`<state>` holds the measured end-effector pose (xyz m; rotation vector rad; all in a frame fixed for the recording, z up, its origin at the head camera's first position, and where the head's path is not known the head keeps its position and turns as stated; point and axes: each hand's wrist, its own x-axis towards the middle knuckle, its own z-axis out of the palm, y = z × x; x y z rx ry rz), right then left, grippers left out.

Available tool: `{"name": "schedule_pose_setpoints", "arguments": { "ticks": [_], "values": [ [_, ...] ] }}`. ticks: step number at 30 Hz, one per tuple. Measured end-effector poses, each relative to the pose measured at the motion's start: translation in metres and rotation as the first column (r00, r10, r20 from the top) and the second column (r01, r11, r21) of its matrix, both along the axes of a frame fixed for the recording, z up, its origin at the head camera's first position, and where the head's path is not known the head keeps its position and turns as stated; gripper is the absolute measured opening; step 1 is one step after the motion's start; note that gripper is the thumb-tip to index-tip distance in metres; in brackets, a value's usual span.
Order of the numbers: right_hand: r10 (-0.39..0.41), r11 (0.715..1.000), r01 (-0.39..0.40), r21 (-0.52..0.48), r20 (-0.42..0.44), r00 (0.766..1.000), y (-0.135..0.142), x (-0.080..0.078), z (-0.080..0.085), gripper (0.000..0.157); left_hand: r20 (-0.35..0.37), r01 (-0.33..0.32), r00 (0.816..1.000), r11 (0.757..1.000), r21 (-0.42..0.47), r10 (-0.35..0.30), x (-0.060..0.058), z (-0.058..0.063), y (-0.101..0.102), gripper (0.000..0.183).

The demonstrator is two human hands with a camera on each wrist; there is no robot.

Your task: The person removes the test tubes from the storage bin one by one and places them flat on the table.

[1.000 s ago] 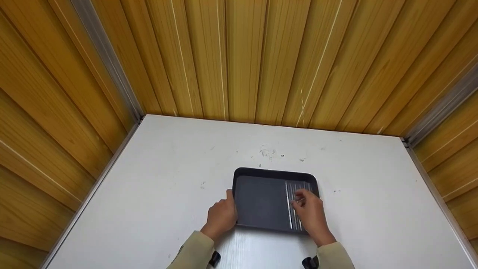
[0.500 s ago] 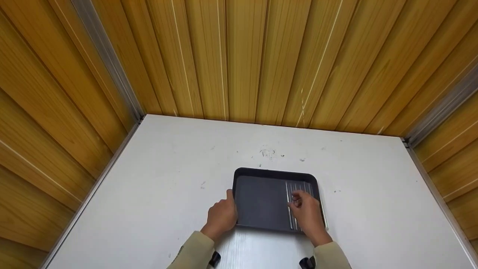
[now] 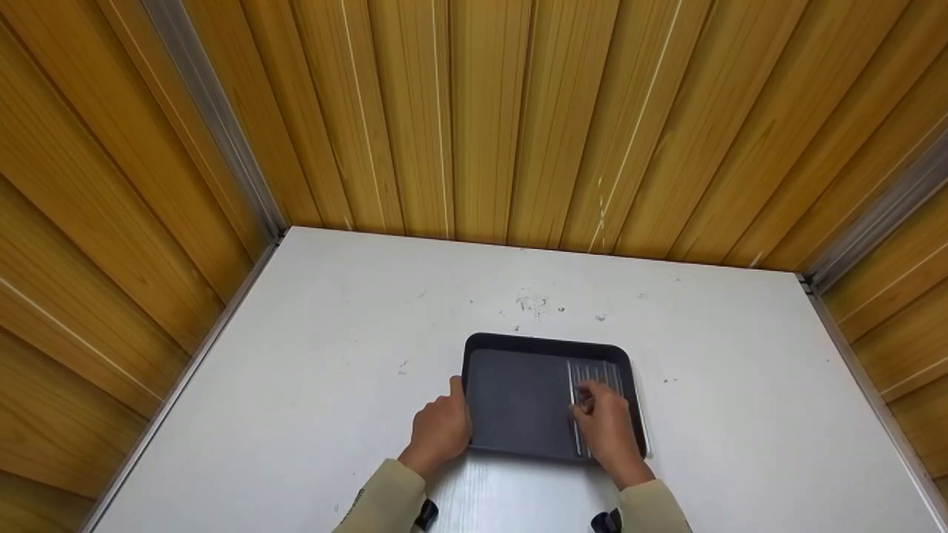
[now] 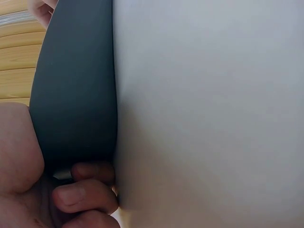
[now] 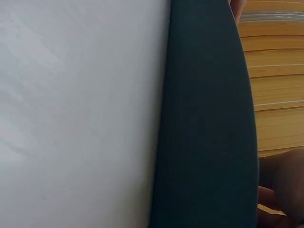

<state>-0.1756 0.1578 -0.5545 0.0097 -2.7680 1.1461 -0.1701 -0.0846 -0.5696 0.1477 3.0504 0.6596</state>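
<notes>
A shallow dark grey tray [image 3: 511, 400] with rounded corners lies in front of me in the head view. Thin clear rods [image 3: 603, 372] lie side by side along its right part. My left hand [image 3: 442, 426] grips the left side near the front corner; in the left wrist view, curled fingers [image 4: 78, 194] show beside the tray wall [image 4: 76, 90]. Over the rods, my right hand [image 3: 607, 429] has thumb and forefinger brought together at the leftmost rod; whether a rod is between them, I cannot tell. The right wrist view shows mostly the tray's dark wall [image 5: 204, 118].
The white tabletop [image 3: 355, 326] carries dark scuff marks [image 3: 531, 303] beyond the tray. A pale, shiny strip [image 3: 646, 426] runs along the outside of the tray's right edge. Yellow wood-patterned walls [image 3: 481, 126] enclose the back and both sides.
My right hand has shifted left across the rods, fingertips now at the leftmost one. The pale strip at the tray's right edge has come into view. Left hand and tray stay nearly still.
</notes>
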Motion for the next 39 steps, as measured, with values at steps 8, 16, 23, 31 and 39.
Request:
{"name": "schedule_pose_setpoints", "arguments": {
  "ticks": [8,16,23,31,39],
  "values": [
    [0.020,0.997,-0.015,0.072,-0.061,0.998,-0.005,-0.001,-0.006,0.025,-0.031,0.022,0.999,1.000,0.008,-0.022,0.001,-0.001,-0.002,0.036],
    [0.033,0.992,-0.021,0.127,-0.090,0.995,-0.010,0.001,-0.005,0.032,-0.061,0.040,0.997,0.999,0.009,-0.039,0.002,-0.002,-0.003,0.037],
    [0.041,0.983,-0.019,0.185,-0.116,0.992,-0.014,0.002,-0.006,0.035,-0.063,0.035,0.997,0.999,0.007,-0.034,0.001,-0.003,-0.003,0.036],
    [0.051,0.975,-0.021,0.222,-0.130,0.990,-0.018,0.004,-0.006,0.038,-0.049,0.030,0.998,0.999,0.015,-0.030,0.001,-0.002,-0.002,0.031],
    [0.062,0.959,-0.024,0.282,-0.126,0.990,-0.021,0.004,-0.008,0.038,-0.041,0.030,0.999,1.000,0.001,-0.030,0.001,-0.001,-0.002,0.035]
  ]
}}
